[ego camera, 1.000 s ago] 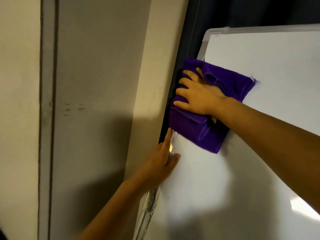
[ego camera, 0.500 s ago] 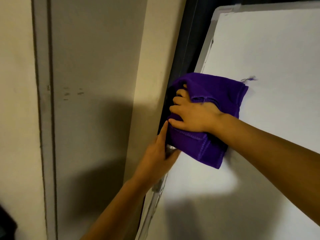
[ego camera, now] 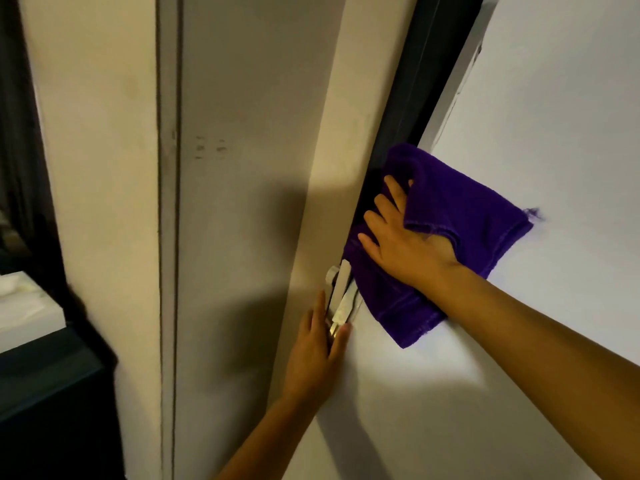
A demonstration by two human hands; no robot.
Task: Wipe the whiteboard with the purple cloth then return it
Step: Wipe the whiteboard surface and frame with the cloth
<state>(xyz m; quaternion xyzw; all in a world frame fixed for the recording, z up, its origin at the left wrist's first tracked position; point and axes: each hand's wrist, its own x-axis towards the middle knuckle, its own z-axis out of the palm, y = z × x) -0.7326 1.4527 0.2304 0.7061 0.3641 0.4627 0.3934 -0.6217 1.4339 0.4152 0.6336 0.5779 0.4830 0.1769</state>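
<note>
The left hand (ego camera: 317, 355) comes up from the lower middle of the view on a bare forearm and grips the left edge of the whiteboard (ego camera: 519, 393), thumb on the white face and fingers wrapped round behind the frame, clenched on that edge. Just above its fingertips a pale plastic bracket (ego camera: 341, 294) sits on the frame, a small round knob at its upper end.

Beyond it, the right hand (ego camera: 403, 242) reaches in from the right on a long bare forearm and presses flat on the purple cloth (ego camera: 460, 237), fingers spread and pointing up and to the left. It does not pinch the fabric; the palm pins it to the board, and a fold of the cloth drapes over the back of the hand near the knuckles. The cloth lies bunched against the board's left edge, its upper left part lapping over the frame and into the dark gap (ego camera: 415, 81) behind, its lower corner hanging just right of the bracket. A frayed thread sticks out at its right corner.

Farther left stands a beige wall (ego camera: 242, 133) with a vertical seam and a few faint marks. At the far left edge a dark cabinet (ego camera: 52, 393) stands below a white surface.
</note>
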